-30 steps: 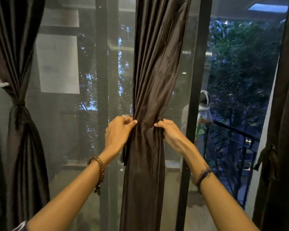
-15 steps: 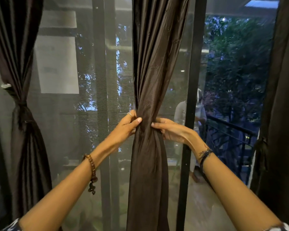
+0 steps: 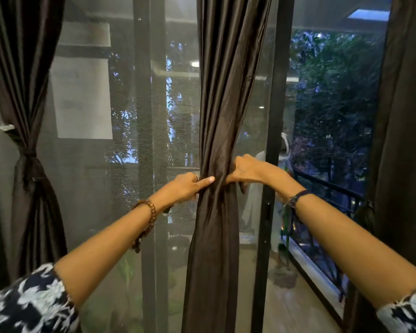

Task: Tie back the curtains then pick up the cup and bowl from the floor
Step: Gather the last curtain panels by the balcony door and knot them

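Observation:
A dark brown middle curtain (image 3: 226, 92) hangs in front of the glass door, gathered to a narrow waist at hand height. My left hand (image 3: 187, 185) grips that waist from the left, thumb pressed across the folds. My right hand (image 3: 246, 170) grips it from the right, fingers curled into the cloth. A left curtain (image 3: 27, 97) is tied back with a band at its middle. A right curtain (image 3: 404, 140) hangs at the frame's edge with a tie at its side. No cup or bowl is in view.
A black door frame (image 3: 271, 164) stands just right of the middle curtain. Behind the glass lie a balcony with a black railing (image 3: 327, 188), trees, and a reflected person. A mesh screen (image 3: 130, 140) covers the left panes.
The curtain's waist has been squeezed narrower. My right hand has risen and closed in on the folds, and my left thumb now lies across the front of them.

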